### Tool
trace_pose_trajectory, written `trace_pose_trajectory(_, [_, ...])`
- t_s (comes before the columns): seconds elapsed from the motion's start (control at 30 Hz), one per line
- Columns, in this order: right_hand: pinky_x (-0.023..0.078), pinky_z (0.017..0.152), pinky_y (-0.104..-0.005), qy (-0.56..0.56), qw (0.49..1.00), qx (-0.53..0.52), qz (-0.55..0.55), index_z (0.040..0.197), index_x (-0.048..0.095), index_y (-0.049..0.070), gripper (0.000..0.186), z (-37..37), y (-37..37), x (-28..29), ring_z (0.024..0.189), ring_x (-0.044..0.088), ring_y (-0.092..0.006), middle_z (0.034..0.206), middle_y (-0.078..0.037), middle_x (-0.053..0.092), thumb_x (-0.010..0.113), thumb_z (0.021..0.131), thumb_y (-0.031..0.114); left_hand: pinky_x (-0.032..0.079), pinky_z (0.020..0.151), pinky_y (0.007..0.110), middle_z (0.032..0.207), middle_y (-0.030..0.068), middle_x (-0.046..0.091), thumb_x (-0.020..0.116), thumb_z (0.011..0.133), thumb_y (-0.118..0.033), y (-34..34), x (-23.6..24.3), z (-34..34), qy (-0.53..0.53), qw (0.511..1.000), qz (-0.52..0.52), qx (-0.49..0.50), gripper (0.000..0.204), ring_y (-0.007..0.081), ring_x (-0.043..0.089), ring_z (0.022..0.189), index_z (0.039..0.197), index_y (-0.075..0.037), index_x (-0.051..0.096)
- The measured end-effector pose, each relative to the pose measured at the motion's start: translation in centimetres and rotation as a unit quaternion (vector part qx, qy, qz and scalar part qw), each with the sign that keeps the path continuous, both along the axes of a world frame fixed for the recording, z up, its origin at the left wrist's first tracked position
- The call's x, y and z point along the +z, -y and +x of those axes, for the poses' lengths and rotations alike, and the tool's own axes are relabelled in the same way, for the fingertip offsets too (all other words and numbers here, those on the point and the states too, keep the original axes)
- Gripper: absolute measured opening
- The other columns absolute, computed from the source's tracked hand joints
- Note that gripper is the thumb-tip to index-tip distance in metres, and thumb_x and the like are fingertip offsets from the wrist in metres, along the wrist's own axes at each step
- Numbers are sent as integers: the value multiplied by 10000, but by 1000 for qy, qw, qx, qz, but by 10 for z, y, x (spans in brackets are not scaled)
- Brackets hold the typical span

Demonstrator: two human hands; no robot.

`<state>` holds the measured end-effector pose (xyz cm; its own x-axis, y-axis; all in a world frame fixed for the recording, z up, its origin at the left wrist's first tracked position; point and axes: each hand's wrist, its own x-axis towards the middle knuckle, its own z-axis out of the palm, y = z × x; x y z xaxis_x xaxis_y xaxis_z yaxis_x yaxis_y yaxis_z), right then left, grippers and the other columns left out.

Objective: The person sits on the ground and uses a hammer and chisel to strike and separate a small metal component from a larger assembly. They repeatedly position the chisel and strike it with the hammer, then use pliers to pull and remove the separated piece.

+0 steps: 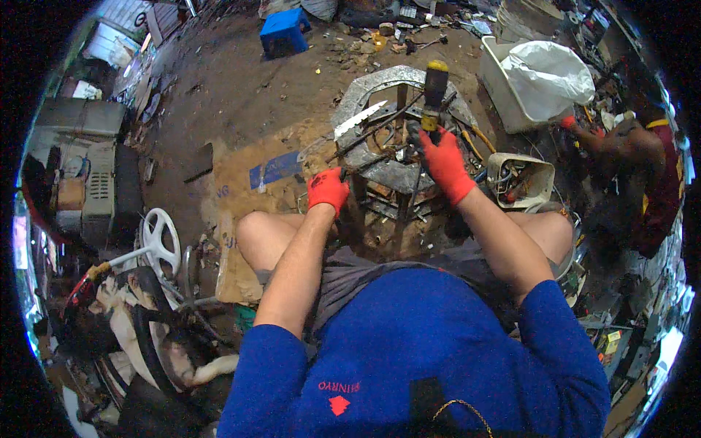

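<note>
My right hand (444, 162), in a red work glove, is closed around a yellow-and-black tool (436, 86) standing upright; its exact kind is unclear. It is above the right side of a grey, many-sided metal stand (359, 95). My left hand (328, 191), gloved the same way, is closed at the stand's near left edge; what its fingers hold is hidden. Dark rods (376, 128) lie across the stand's top. Beside them rests a long, pale, pointed strip (359, 120) resembling a blade. The stand sits between my knees.
Flattened cardboard (237, 201) lies left of the stand. A blue stool (283, 33) is at the back. On the right are a white bin (504, 98) with a bag, a box of scrap (539, 191) and another person (642, 157). A white wheel (162, 241) lies left.
</note>
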<state>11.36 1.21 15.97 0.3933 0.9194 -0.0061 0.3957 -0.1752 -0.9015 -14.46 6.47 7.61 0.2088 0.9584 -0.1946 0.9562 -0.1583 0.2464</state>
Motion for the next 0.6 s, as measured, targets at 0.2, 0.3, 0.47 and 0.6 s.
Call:
trace_pose_trajectory(0.2, [479, 887, -413, 6, 999, 50, -11, 1108, 640, 30, 462, -24, -21, -22, 1009, 632, -347, 1066, -201, 667, 640, 868, 425, 478, 920, 433, 1097, 161, 667, 606, 819, -336, 2, 14, 7, -12, 999, 37, -23, 423, 349, 626, 1033, 1147, -72, 643])
trace_pose_trajectory(0.3, [476, 886, -419, 10, 992, 89, -86, 1077, 656, 42, 491, -36, -10, -43, 1034, 617, -360, 1078, -212, 656, 640, 846, 475, 478, 917, 388, 1104, 162, 671, 623, 848, -291, 13, 32, 4, 146, 985, 92, 16, 415, 308, 637, 1032, 1174, -33, 622])
trace_pose_trajectory(0.47, [479, 870, -434, 66, 986, 128, -88, 1029, 669, 42, 477, -59, -1, -49, 1003, 615, -372, 1043, -212, 651, 646, 824, 472, 458, 920, 302, 1172, 107, 660, 656, 883, -185, 4, 69, 4, 513, 837, -188, -10, 411, 174, 600, 1061, 1246, -9, 577])
trace_pose_trajectory(0.6, [476, 864, -454, 86, 980, 179, -28, 1030, 668, 38, 471, -74, 2, -48, 983, 607, -397, 987, -215, 651, 648, 810, 454, 497, 804, 303, 1002, 44, 685, 668, 890, -247, 5, 55, 11, 545, 823, -159, -15, 356, 128, 607, 889, 1159, -18, 635])
